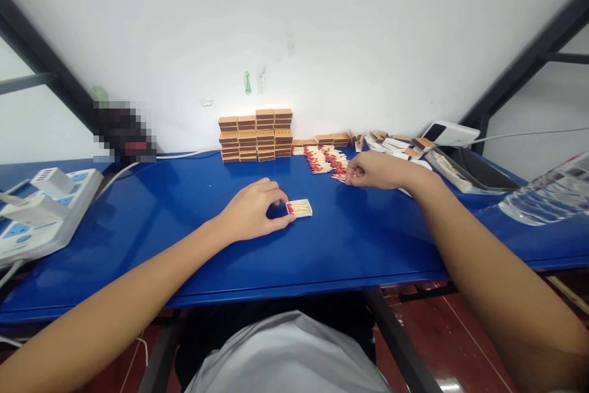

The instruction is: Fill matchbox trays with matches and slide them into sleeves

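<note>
My left hand (257,209) grips the left end of a small white matchbox tray (304,215) between thumb and fingers. The tray lies flat on the blue table (322,252), and several red-headed matches (300,207) rest inside it. Farther right, my right hand (370,170) is closed in a pinch at the near edge of a loose pile of matches (335,161). Match ends show beside its fingertips, though how many it holds is hidden. A second heap of matches (318,160) lies just left of that pile.
Stacked matchboxes (256,138) stand against the wall, with a low row of boxes (332,140) beside them. Loose box parts (391,143) lie behind my right hand. A white power strip (76,209) sits at left; a phone-like device (478,169) and plastic bottle (547,194) at right.
</note>
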`<state>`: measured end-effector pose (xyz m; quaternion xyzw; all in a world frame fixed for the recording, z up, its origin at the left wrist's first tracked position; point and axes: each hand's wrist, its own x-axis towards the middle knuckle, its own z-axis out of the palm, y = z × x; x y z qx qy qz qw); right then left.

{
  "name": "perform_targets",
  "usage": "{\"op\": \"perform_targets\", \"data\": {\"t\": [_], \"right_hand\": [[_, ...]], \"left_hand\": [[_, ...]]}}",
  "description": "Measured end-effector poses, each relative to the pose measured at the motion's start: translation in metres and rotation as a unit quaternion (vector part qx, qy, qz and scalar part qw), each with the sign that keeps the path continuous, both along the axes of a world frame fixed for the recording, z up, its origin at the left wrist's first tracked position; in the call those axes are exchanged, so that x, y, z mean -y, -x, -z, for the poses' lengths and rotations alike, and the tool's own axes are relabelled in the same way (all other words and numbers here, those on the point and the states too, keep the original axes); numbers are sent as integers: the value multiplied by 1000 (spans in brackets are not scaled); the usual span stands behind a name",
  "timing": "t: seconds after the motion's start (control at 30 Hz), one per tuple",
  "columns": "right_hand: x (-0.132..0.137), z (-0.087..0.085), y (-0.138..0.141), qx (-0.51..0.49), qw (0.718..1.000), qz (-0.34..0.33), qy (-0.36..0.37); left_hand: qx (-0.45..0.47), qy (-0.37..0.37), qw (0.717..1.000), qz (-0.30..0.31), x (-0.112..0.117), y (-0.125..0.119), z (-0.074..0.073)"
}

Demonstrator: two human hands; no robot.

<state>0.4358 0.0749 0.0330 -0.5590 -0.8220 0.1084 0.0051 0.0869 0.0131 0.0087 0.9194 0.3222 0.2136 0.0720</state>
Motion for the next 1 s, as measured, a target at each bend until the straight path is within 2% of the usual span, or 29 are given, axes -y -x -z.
{"op": "perform_targets", "data": {"t": [0.17,0.4,0.53,0.83,1.0], "right_hand": [[5,-4,10,5,1000,2,29],[9,-9,25,24,999,-5,-37],[8,-7,25,21,999,-1,-42],[6,-4,25,-17,999,-25,-17],[16,-9,34,-59,997,-44,-13]], "left_hand": [[0,6,1000,-1,0,0,0],[-2,5,1000,-1,0,0,0],[0,4,1000,1,0,0,0],[-4,9,1000,0,0,0,0],[-5,6,1000,0,0,0,0]]}}
